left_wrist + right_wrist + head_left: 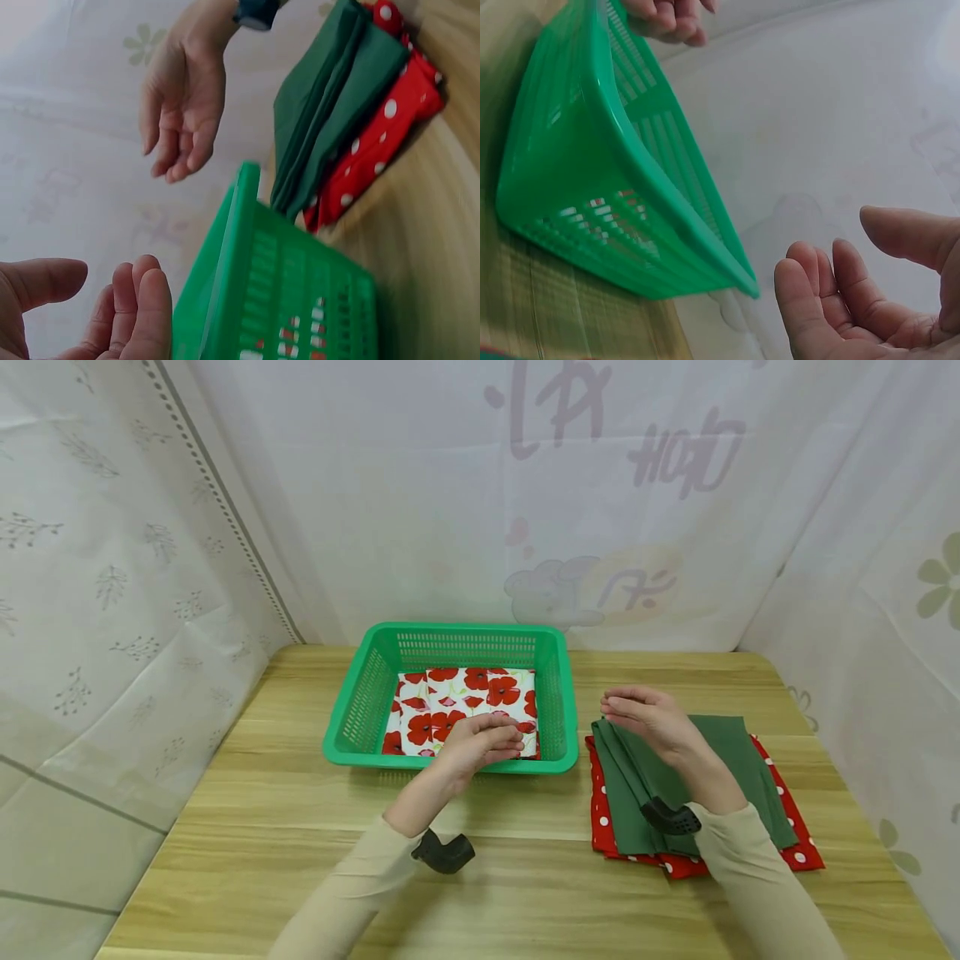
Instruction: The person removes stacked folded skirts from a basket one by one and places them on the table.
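Observation:
My left hand (480, 745) hovers over the front right part of a green plastic basket (450, 763), its fingers relaxed and holding nothing. Inside the basket lies folded white cloth with red poppies (504, 689). Over the left edge of a folded dark green cloth (720, 743) hangs my right hand (654, 720), loosely bent and holding nothing. Under the green cloth is a red cloth with white dots (804, 857), sticking out along its edges. In the left wrist view the thumb and fingers of the left hand (112, 315) are apart; the right wrist view shows the same of the right hand (870, 300).
The basket and the cloth pile stand side by side on a wooden table (525, 893), with a narrow gap between them. White printed curtains (420, 510) hang behind and at both sides. A black device (444, 852) is worn at the left wrist, another (670, 817) at the right.

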Demonstrator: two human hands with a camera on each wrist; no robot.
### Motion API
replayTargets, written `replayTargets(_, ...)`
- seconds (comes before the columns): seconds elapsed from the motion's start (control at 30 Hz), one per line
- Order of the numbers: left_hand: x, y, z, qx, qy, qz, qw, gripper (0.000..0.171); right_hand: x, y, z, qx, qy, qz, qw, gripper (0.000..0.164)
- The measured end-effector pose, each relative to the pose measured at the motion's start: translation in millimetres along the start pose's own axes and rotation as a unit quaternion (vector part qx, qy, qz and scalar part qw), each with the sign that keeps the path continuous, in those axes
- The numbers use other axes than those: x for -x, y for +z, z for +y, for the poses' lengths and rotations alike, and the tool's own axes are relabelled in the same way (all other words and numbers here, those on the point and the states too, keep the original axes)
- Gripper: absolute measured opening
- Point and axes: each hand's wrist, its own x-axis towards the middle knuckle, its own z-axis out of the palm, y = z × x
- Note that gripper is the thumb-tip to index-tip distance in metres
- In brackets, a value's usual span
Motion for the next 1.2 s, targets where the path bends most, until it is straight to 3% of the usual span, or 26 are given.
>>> replayTargets(0.1,-1.1,-10.4,2.6,-0.001,0.001,0.02,0.9998,0.027,-6,7,2,0.015,0.007,-0.003,1.0,0.016)
replayTargets(0.27,-1.9,-26.3,6.9,-0.004,0.005,0.037,0.9993,0.03,-14,20,3,0.045,0.016,-0.011,0.999,0.043)
replayTargets(0.33,-2.2,-32.6,8.1,-0.007,0.007,0.045,0.9989,0.03,-17,26,2,0.054,0.02,-0.015,0.998,0.046)
replayTargets(0.8,-4.5,-73.3,14.8,-0.021,0.005,0.089,0.9958,0.037,-33,59,1,0.063,0.041,-0.05,0.996,0.047)
replayTargets(1.03,-9.0,-92.7,20.4,-0.06,-0.011,0.127,0.9901,0.039,-42,72,5,0.063,0.076,-0.053,0.994,0.05)
replayTargets(1.2,-12.6,-107.4,24.4,-0.058,-0.035,0.144,0.9872,0.045,-48,80,7,0.075,0.082,-0.053,0.992,0.052)
